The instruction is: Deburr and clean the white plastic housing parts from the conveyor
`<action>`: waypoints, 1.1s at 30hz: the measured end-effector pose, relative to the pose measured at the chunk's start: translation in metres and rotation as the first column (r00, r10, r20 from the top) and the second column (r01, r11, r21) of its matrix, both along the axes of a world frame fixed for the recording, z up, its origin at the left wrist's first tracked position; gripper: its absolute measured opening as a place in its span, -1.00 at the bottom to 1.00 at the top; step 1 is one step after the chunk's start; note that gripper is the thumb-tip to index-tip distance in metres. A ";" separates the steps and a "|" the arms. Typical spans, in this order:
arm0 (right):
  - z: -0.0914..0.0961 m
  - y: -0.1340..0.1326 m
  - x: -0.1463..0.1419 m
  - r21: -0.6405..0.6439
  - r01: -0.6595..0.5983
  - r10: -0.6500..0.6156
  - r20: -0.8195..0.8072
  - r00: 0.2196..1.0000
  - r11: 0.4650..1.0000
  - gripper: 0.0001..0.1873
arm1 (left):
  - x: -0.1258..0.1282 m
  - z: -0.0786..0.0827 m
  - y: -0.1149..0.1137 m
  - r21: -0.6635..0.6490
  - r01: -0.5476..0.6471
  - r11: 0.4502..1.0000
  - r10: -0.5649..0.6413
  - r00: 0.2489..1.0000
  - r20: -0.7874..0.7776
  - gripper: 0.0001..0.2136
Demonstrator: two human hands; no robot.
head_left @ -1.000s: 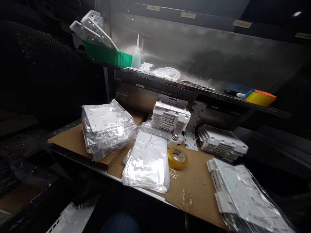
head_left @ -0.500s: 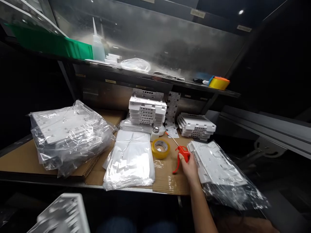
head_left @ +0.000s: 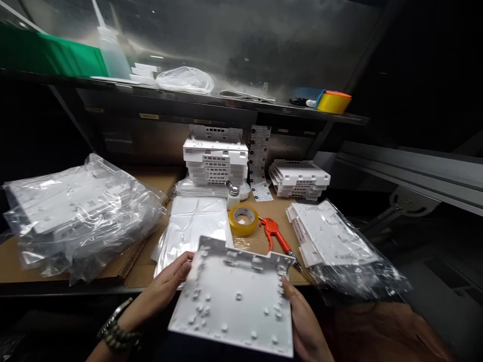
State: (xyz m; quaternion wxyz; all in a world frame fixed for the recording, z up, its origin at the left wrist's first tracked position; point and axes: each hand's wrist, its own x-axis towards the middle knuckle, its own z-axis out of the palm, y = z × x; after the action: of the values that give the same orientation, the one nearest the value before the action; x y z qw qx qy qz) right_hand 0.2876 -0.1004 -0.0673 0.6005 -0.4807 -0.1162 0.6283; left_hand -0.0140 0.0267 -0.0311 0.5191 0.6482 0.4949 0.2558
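I hold a flat white plastic panel (head_left: pixel 236 296) with small studs in front of me, above the table's near edge. My left hand (head_left: pixel 166 289) grips its left edge, fingers curled under it. My right hand (head_left: pixel 304 322) grips its right edge with the thumb on top. An orange air blow gun (head_left: pixel 274 232) lies on the cardboard table top (head_left: pixel 264 241) just beyond the panel. A roll of yellow tape (head_left: pixel 243 219) lies beside the blow gun, and a stack of clear bags (head_left: pixel 192 226) is to the left of the tape.
A bagged pile of white panels (head_left: pixel 71 211) fills the left of the table, another bagged pile (head_left: pixel 335 246) the right. Two stacks of white housings (head_left: pixel 216 161) (head_left: pixel 300 178) stand at the back. The shelf (head_left: pixel 234 103) above carries a green bin (head_left: pixel 53 55), a squeeze bottle and a yellow tape roll (head_left: pixel 333 102).
My right hand has let go of the orange blow gun, which now lies on the table. Both hands have brought the white panel up from below left.
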 end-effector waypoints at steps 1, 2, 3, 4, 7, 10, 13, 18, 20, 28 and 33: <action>-0.001 -0.003 0.010 -0.022 0.071 -0.072 -0.040 0.997 0.997 -0.43 | 0.007 -0.005 0.002 0.089 0.005 0.996 0.000 0.998 -0.062 -0.53; -0.002 -0.007 0.021 -0.036 0.131 -0.133 -0.077 0.988 0.991 -0.43 | 0.011 -0.012 0.003 0.168 0.011 0.986 0.009 0.993 -0.121 -0.56; -0.001 -0.010 0.030 -0.043 0.188 -0.191 -0.102 0.976 0.981 -0.44 | 0.014 -0.018 0.003 0.229 0.026 0.973 0.015 0.984 -0.176 -0.58; 0.000 -0.012 0.039 -0.041 0.253 -0.256 -0.110 0.960 0.967 -0.44 | 0.016 -0.024 0.002 0.271 0.046 0.961 0.016 0.975 -0.224 -0.61; 0.008 -0.019 0.055 -0.020 0.382 -0.382 -0.098 0.919 0.924 -0.43 | 0.014 -0.034 0.002 0.319 0.114 0.941 -0.003 0.944 -0.329 -0.70; 0.015 -0.021 0.057 -0.001 0.415 -0.414 -0.080 0.907 0.910 -0.39 | 0.009 -0.030 0.014 0.316 0.148 0.937 -0.016 0.923 -0.384 -0.81; 0.017 -0.021 0.055 0.011 0.439 -0.437 -0.069 0.897 0.899 -0.35 | 0.006 -0.020 0.038 0.262 0.164 0.951 -0.052 0.920 -0.389 -0.79; 0.012 -0.021 0.051 -0.003 0.437 -0.435 -0.087 0.896 0.900 -0.33 | 0.004 -0.014 0.078 0.082 0.186 0.979 -0.162 0.957 -0.239 -0.60; 0.010 -0.021 0.051 -0.004 0.418 -0.416 -0.092 0.904 0.909 -0.36 | 0.001 -0.014 0.089 0.037 0.186 0.982 -0.177 0.968 -0.176 -0.60; -0.009 -0.013 0.041 -0.022 0.228 -0.229 -0.109 0.967 0.974 -0.42 | -0.003 0.004 0.090 -0.079 0.156 0.985 -0.161 0.985 -0.061 -0.63; -0.008 0.014 -0.011 0.133 -0.084 0.099 -0.113 0.989 0.988 -0.51 | 0.025 0.001 0.071 -0.112 0.187 0.976 -0.176 0.980 0.095 -0.55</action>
State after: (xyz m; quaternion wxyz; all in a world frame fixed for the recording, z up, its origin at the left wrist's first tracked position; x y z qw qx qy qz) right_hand 0.2765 -0.0865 -0.0749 0.6063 -0.3971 -0.1422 0.6741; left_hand 0.0114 0.0975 -0.0305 0.5989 0.6468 0.4257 0.2043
